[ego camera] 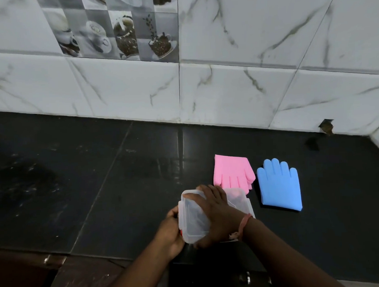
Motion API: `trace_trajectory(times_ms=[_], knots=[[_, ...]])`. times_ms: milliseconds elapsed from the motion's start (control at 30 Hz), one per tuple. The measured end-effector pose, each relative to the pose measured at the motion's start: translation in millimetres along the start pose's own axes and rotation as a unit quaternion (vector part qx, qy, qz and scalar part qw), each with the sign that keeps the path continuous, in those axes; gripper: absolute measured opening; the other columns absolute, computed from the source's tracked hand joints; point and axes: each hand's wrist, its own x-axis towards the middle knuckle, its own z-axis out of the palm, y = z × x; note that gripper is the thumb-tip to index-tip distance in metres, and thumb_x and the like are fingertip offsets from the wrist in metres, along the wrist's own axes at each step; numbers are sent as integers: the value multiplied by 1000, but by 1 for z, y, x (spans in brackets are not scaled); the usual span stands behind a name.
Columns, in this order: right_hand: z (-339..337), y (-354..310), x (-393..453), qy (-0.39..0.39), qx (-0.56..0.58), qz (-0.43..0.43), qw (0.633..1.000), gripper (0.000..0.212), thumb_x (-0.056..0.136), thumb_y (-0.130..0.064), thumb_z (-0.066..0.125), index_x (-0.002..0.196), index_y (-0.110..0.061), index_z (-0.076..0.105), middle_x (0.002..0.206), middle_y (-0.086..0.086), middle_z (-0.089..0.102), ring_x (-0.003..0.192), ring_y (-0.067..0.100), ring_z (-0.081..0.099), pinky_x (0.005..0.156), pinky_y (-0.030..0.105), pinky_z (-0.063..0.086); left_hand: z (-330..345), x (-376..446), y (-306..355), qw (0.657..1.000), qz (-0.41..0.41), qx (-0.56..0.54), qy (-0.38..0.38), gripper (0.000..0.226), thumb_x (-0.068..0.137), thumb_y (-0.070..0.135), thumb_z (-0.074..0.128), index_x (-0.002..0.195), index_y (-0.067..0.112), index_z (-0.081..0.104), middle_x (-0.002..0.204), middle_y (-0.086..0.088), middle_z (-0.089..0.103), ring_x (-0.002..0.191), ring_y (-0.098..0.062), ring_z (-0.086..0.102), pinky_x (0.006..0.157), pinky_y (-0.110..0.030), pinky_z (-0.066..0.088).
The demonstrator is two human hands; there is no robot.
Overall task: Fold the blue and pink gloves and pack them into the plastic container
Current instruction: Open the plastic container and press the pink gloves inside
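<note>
A clear plastic container [240,202] sits on the dark counter near the front edge. Its clear lid [192,216] is tilted up on the left side, gripped from above by my right hand [217,215] and from the left edge by my left hand [170,232]. Pink gloves [231,171] lie flat just behind the container, fingers pointing toward me and touching the container's far edge. Blue gloves [279,186] lie flat to the right of the pink ones, fingers pointing toward the wall. Most of the container's inside is hidden by my right hand.
The black tiled counter [99,178] stretches to the left. A white marble-look wall [225,88] runs along the back and turns in at the far right. Brown cabinet fronts with metal handles [245,278] lie below the counter's front edge.
</note>
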Motion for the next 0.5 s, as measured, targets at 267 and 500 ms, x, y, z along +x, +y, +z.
trace_trajectory(times_ms=[267, 500], knots=[[-126, 10, 1, 238, 569, -55, 785, 89, 68, -60, 74, 143, -24, 43, 144, -3, 47, 131, 15, 47, 108, 34, 39, -2, 2, 2, 997, 5, 65, -39, 27, 103, 6, 51, 127, 2, 64, 107, -23, 69, 84, -34, 67, 103, -62, 49], [-68, 16, 67, 221, 861, 184, 420, 44, 94, -34, 46, 122, -4, 59, 111, 18, 67, 106, 36, 65, 95, 49, 51, -3, 7, 12, 992, 44, 98, 72, 39, 108, 37, 42, 113, 8, 68, 83, -9, 61, 65, -19, 49, 63, -33, 39]])
